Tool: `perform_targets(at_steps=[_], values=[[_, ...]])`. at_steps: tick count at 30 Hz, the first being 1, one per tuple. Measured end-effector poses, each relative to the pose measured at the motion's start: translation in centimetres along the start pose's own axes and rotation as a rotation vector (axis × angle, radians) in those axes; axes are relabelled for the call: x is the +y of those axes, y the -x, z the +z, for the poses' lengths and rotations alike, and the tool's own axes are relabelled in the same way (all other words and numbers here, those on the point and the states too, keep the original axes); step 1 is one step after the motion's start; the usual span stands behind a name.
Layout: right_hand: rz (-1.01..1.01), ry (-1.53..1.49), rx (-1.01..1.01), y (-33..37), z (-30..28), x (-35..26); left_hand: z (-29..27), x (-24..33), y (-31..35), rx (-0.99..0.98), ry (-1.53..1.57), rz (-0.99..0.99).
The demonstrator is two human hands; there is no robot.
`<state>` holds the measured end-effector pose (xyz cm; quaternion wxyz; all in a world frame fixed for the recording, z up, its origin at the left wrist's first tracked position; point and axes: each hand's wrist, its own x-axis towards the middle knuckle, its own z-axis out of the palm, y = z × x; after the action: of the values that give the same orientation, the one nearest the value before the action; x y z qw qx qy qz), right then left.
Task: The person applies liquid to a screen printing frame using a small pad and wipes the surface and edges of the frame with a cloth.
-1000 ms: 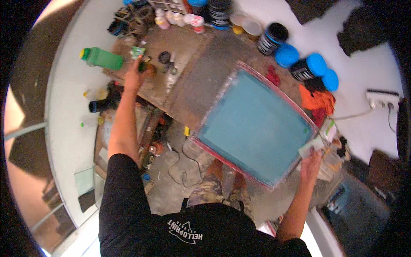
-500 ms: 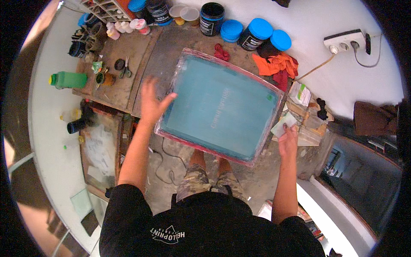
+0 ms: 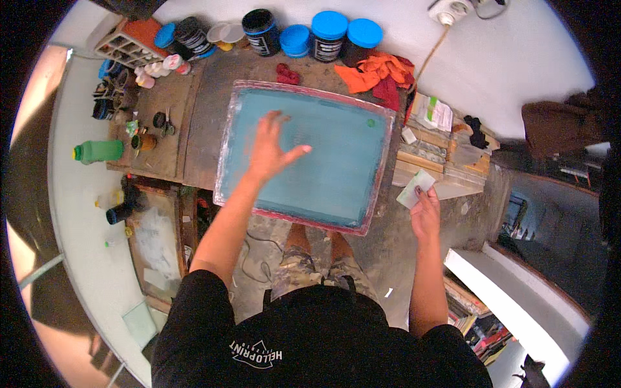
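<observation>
A screen-printing frame with blue-green mesh and a worn, red-stained rim lies at the near edge of the workbench, partly overhanging it. Over the left half of its mesh is my left hand, fingers spread and slightly blurred, holding nothing. Whether it touches the mesh I cannot tell. It hides part of the faint lettering there. To the right of the frame, my right hand pinches a flat, pale green-white card between thumb and fingers. A small green spot marks the mesh's far right corner.
Black and blue-lidded tubs line the wall behind the bench. Orange cloth and a crumpled red rag lie behind the frame. Scissors, a jar and a green bottle are at left. Stacked boards stand at right.
My left hand has moved from beside the frame's left edge to over its mesh. The view has turned, so the frame appears straighter and further left. My right hand still holds the card.
</observation>
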<state>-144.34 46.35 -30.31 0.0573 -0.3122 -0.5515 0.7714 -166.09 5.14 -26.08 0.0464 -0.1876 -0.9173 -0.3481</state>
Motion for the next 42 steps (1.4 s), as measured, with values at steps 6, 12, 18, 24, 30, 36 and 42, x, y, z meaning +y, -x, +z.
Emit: perform_targets(at_steps=[6,12,18,24,30,36,42], values=[[0.055,-0.126,-0.036,1.3,0.5,-2.3,10.4,10.8,0.8,-0.241,-0.209,0.130],[0.067,-0.255,0.002,2.4,2.9,-5.6,17.2,14.2,2.5,-0.265,-0.370,0.058],[0.065,-0.199,0.042,2.0,2.1,-6.4,19.1,15.2,3.7,-0.295,-0.478,0.036],[0.069,-0.137,0.010,1.2,0.6,-6.9,16.8,18.4,4.1,-0.460,-0.642,0.000],[-0.027,-0.083,-0.223,-1.6,3.1,-6.7,12.8,19.9,7.8,-0.563,-0.596,0.140],[-0.260,0.627,-0.270,-7.0,7.7,-5.2,8.8,16.5,21.0,-0.277,0.085,-0.070],[-0.839,1.185,-0.238,-11.5,12.1,-3.9,7.0,11.6,29.3,-0.138,0.405,-0.820]])
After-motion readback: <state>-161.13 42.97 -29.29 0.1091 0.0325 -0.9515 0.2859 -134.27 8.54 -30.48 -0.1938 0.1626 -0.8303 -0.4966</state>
